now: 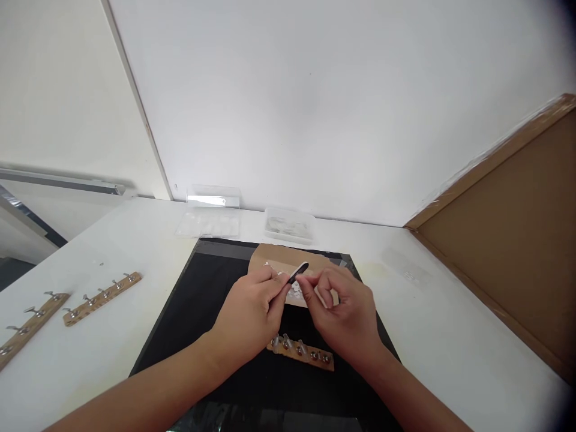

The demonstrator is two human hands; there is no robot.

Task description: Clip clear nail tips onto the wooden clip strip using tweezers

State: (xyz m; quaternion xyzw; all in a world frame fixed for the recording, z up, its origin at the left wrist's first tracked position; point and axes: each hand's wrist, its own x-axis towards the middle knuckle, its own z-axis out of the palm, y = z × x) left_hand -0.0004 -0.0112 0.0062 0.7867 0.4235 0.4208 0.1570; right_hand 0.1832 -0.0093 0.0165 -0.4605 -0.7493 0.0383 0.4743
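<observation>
My left hand [254, 303] pinches a small, slim black strip with a pale edge and a rounded end [300, 270] between thumb and fingers. Close against the strip is my right hand [344, 309], thumb and forefinger pressed together; whatever they hold is hidden. Beneath both hands, small white pieces [296, 290] lie on a tan sheet [265, 255], partly covered by the fingers. Nearer to me, a short wooden strip [310, 355] bears a row of round metal studs, some with clear slips on them.
The black mat [193, 300] covers the middle of the white table [148, 240]. Two more wooden strips with metal pieces [103, 297] lie at left. At the back are an opened clear case [209, 222] and a clear box [288, 225]. A brown panel [508, 240] stands at right.
</observation>
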